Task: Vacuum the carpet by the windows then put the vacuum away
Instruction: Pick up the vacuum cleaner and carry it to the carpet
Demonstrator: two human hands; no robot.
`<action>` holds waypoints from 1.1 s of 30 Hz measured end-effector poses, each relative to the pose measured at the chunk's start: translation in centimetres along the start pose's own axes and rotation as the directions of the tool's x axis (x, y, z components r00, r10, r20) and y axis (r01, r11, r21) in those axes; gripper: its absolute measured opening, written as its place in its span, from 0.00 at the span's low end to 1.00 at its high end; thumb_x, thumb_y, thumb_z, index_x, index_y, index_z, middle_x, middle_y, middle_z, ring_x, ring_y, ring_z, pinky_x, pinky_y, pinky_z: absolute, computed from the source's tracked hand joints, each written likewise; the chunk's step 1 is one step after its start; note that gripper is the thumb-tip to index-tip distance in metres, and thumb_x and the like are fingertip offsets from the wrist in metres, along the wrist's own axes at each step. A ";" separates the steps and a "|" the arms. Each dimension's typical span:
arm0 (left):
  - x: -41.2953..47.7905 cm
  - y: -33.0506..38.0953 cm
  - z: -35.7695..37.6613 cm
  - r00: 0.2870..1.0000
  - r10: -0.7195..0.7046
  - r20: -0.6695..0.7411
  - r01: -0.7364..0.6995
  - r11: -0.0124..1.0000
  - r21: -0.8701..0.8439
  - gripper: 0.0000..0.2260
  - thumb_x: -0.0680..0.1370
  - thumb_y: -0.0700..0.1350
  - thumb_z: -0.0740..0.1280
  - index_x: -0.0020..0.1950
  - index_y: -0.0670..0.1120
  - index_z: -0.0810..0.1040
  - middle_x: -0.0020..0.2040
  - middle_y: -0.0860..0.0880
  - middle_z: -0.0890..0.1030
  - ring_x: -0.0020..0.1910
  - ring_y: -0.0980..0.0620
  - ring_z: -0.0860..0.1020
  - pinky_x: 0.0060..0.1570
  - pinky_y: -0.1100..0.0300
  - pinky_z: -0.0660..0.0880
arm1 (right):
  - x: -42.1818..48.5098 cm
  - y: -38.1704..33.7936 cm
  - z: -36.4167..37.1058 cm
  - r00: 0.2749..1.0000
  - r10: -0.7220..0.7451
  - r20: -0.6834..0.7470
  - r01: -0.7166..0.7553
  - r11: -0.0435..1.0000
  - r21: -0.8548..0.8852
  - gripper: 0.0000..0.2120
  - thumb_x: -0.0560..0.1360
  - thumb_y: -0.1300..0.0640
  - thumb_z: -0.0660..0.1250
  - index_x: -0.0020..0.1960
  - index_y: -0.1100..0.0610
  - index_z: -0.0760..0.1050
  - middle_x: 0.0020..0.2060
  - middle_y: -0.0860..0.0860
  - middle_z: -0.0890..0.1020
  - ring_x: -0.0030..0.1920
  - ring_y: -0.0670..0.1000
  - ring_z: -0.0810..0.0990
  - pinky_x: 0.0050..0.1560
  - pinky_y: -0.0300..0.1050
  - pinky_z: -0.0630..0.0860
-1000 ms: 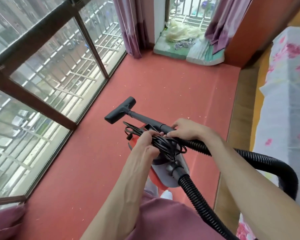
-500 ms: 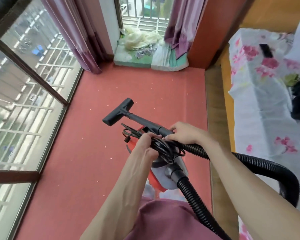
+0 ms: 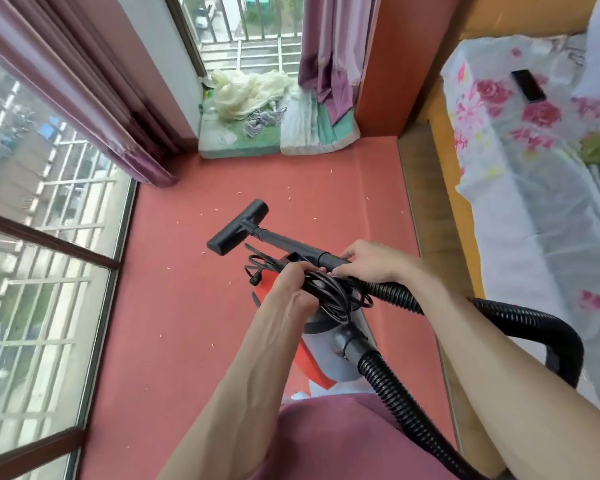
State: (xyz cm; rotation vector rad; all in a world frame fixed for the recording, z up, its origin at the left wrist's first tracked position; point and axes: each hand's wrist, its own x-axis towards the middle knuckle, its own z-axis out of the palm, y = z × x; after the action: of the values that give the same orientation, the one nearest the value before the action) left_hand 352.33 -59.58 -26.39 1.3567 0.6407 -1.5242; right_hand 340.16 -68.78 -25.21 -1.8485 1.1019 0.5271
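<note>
**Both hands on the vacuum above the red carpet**

Windows (image 3: 32, 289) line the left edge of the red carpet (image 3: 187, 323), which is flecked with pale scraps. The black nozzle (image 3: 238, 227) juts out over it. The left hand (image 3: 291, 289) curls its fingers round the coiled cord (image 3: 331, 301) atop the red-and-grey vacuum (image 3: 321, 355). The right hand (image 3: 371, 261) wraps its fingers round the wand (image 3: 291, 242) where the ribbed hose (image 3: 530, 322) joins. A floral-covered bed (image 3: 534, 209) lies on the right.
</note>
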 end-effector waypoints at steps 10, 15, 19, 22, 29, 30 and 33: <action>5.1 9.1 10.1 0.999 -0.049 -0.001 0.049 0.999 0.006 0.07 0.79 0.34 0.56 0.47 0.37 0.73 0.43 0.40 0.75 0.38 0.43 0.76 0.61 0.50 0.75 | 9.2 -0.5 -11.3 1.000 -0.007 0.011 0.006 0.997 0.078 0.18 0.74 0.44 0.68 0.55 0.57 0.79 0.46 0.56 0.85 0.47 0.57 0.84 0.44 0.48 0.77; 7.6 14.0 14.4 0.996 -0.089 0.032 0.087 0.995 0.040 0.07 0.78 0.34 0.56 0.47 0.37 0.73 0.40 0.41 0.76 0.37 0.44 0.77 0.49 0.50 0.77 | 13.0 -1.0 -15.7 0.998 0.048 -0.037 -0.044 0.993 0.111 0.19 0.73 0.42 0.69 0.54 0.56 0.78 0.45 0.55 0.84 0.45 0.57 0.84 0.46 0.51 0.79; 10.5 18.0 17.0 0.989 -0.138 0.047 0.132 0.985 0.110 0.08 0.78 0.33 0.56 0.47 0.36 0.74 0.41 0.40 0.75 0.38 0.44 0.76 0.47 0.52 0.77 | 16.3 -1.7 -18.3 0.992 0.103 -0.073 -0.089 0.981 0.170 0.16 0.74 0.45 0.68 0.53 0.57 0.79 0.45 0.56 0.84 0.44 0.57 0.84 0.40 0.46 0.76; 13.2 21.2 19.1 0.984 -0.174 0.028 0.164 0.961 0.222 0.09 0.78 0.34 0.56 0.43 0.37 0.74 0.40 0.40 0.75 0.36 0.44 0.75 0.49 0.52 0.77 | 18.6 -2.6 -20.0 0.982 0.161 -0.098 -0.135 0.964 0.228 0.15 0.74 0.43 0.68 0.53 0.54 0.79 0.43 0.55 0.84 0.41 0.55 0.83 0.39 0.47 0.75; 18.4 26.9 23.9 0.971 -0.235 0.035 0.203 0.897 0.393 0.09 0.75 0.33 0.56 0.38 0.39 0.72 0.35 0.43 0.73 0.32 0.47 0.71 0.38 0.55 0.74 | 24.3 -2.9 -23.2 0.942 0.300 -0.153 -0.215 0.885 0.413 0.12 0.75 0.44 0.66 0.48 0.52 0.79 0.35 0.49 0.80 0.33 0.50 0.77 0.34 0.44 0.69; 19.3 27.7 24.4 0.972 -0.231 0.039 0.193 0.883 0.428 0.09 0.75 0.34 0.56 0.38 0.38 0.72 0.34 0.43 0.73 0.31 0.46 0.72 0.37 0.55 0.74 | 25.3 -2.7 -23.7 0.939 0.304 -0.161 -0.212 0.879 0.427 0.12 0.76 0.45 0.65 0.49 0.53 0.79 0.37 0.50 0.81 0.35 0.51 0.78 0.35 0.44 0.69; 22.4 30.2 25.7 0.974 -0.225 0.004 0.193 0.843 0.503 0.09 0.75 0.35 0.57 0.38 0.38 0.73 0.33 0.43 0.75 0.32 0.46 0.73 0.38 0.54 0.74 | 28.8 -2.1 -24.4 0.919 0.350 -0.181 -0.215 0.830 0.515 0.15 0.77 0.47 0.64 0.56 0.55 0.78 0.47 0.55 0.84 0.44 0.54 0.82 0.45 0.49 0.76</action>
State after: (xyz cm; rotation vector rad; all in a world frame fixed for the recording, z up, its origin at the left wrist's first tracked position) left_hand 369.76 -100.72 -35.16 1.6539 0.3688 -1.9990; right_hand 354.76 -102.86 -32.36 -1.3378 1.5510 0.1341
